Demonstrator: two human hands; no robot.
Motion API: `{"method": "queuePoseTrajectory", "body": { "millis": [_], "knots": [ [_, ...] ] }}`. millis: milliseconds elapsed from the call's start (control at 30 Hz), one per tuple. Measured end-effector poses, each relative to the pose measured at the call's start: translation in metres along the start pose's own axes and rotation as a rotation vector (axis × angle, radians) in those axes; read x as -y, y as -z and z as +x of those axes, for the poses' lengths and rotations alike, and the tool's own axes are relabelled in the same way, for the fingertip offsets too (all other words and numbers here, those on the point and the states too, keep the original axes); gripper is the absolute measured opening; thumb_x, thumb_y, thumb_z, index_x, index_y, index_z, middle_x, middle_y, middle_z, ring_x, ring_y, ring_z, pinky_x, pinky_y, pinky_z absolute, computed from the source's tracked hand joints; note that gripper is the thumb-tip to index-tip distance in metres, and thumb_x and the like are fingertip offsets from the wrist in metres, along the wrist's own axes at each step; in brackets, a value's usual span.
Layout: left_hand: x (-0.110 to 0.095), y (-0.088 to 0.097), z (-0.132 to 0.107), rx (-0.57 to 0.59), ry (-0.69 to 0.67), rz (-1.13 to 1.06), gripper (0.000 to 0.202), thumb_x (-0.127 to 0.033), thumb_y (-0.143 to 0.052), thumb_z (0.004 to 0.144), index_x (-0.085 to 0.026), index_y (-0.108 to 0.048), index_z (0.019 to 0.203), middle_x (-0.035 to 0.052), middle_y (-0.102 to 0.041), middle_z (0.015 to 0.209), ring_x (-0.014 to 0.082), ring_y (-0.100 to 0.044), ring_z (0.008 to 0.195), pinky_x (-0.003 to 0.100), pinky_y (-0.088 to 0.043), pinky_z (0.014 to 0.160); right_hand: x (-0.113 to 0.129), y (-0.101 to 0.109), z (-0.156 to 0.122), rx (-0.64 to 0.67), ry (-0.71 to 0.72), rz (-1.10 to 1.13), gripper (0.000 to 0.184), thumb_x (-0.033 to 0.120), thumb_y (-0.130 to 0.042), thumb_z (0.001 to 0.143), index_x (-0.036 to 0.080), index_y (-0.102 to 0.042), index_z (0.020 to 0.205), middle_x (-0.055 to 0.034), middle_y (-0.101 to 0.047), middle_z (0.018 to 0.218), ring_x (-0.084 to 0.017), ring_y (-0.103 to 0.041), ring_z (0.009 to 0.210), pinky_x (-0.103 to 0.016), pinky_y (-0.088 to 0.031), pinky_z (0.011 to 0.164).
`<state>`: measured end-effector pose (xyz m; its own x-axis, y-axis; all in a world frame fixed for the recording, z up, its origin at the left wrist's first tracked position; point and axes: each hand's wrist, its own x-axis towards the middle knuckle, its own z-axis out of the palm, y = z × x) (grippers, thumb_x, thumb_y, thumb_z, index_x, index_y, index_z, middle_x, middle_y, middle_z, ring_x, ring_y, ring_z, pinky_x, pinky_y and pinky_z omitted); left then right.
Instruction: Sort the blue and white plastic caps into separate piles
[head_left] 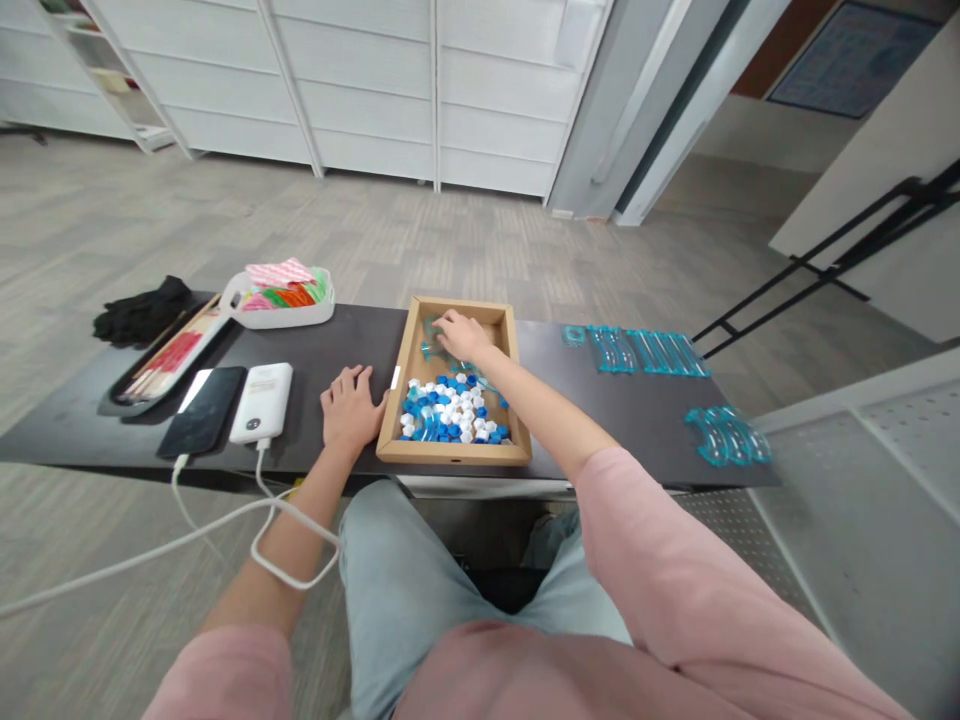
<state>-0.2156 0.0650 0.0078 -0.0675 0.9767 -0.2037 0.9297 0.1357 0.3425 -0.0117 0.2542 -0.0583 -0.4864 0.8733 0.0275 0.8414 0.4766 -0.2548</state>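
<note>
A shallow cardboard box (520, 415) lies on the dark table in front of me. White and blue small hexagonal pieces (457, 405) are heaped in its near half, with some clear teal-edged curved pieces (429, 425) among them. My right hand (463, 336) reaches into the far half of the box, fingers bent and closed at a clear teal-edged plastic piece (430, 327); its fingertips partly hide the contact. Other clear pieces lie under and beside that hand. My left hand (351, 408) rests on the table by the box's left wall, palm down, fingers apart, holding nothing.
At right, clear teal-edged pieces (649, 351) stand in rows, with more curved ones (727, 435) nearer. On the left are a white power bank (261, 402), a black phone (202, 410), cables, a long tray (124, 408), a white basket (289, 317) and black cloth (142, 312).
</note>
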Motion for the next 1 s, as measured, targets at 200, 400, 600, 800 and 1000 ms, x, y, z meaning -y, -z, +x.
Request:
{"method": "queuePoseTrajectory", "body": {
  "millis": [200, 400, 600, 800, 1000],
  "knots": [
    [0.012, -0.001, 0.006, 0.023, -0.016, -0.013, 0.083, -0.051, -0.047, 0.108, -0.012, -0.038, 0.18, 0.0232, -0.037, 0.181, 0.048, -0.025, 0.172, 0.069, -0.027, 0.134, -0.006, -0.009, 0.016, -0.042, -0.072, 0.036, 0.016, 0.031, -0.069, 0.11, 0.025, -0.078, 0.122, -0.0118, -0.066, 0.141, -0.03, -0.071, 0.122, -0.047, -0.056, 0.109],
    [0.025, -0.011, 0.017, 0.043, -0.039, 0.002, 0.09, -0.054, -0.053, 0.104, -0.013, -0.033, 0.182, 0.0223, -0.032, 0.184, 0.0488, -0.02, 0.173, 0.067, -0.027, 0.134, -0.028, 0.015, -0.008, -0.182, -0.047, 0.186, 0.015, 0.03, -0.066, 0.11, 0.021, -0.074, 0.12, -0.0111, -0.068, 0.135, -0.026, -0.07, 0.115, -0.04, -0.055, 0.106],
    [0.028, -0.017, 0.021, 0.053, -0.033, 0.0, 0.09, -0.052, -0.045, 0.106, 0.001, -0.032, 0.178, 0.0292, -0.026, 0.184, 0.0502, -0.018, 0.173, 0.068, -0.024, 0.135, -0.101, 0.061, -0.086, -0.354, -0.049, 0.216, 0.018, 0.033, -0.066, 0.109, 0.02, -0.076, 0.117, -0.0136, -0.069, 0.135, -0.026, -0.073, 0.113, -0.042, -0.057, 0.107],
    [0.034, -0.036, 0.028, -0.017, -0.019, 0.067, 0.086, -0.049, -0.038, 0.106, 0.002, -0.036, 0.175, 0.0309, -0.027, 0.182, 0.0496, -0.022, 0.171, 0.066, -0.024, 0.135, -0.176, 0.072, -0.18, -0.198, -0.346, -0.134, 0.018, 0.032, -0.07, 0.107, 0.023, -0.079, 0.119, -0.0157, -0.071, 0.138, -0.033, -0.074, 0.114, -0.048, -0.058, 0.103],
    [0.041, -0.048, 0.035, -0.061, -0.013, 0.108, 0.08, -0.047, -0.031, 0.109, 0.0, -0.038, 0.174, 0.0302, -0.029, 0.18, 0.0497, -0.025, 0.169, 0.067, -0.027, 0.133, -0.195, 0.056, -0.207, -0.03, -0.431, -0.284, 0.022, 0.032, -0.065, 0.112, 0.021, -0.077, 0.127, -0.0161, -0.071, 0.146, -0.034, -0.071, 0.127, -0.048, -0.054, 0.108]
  ]
}}
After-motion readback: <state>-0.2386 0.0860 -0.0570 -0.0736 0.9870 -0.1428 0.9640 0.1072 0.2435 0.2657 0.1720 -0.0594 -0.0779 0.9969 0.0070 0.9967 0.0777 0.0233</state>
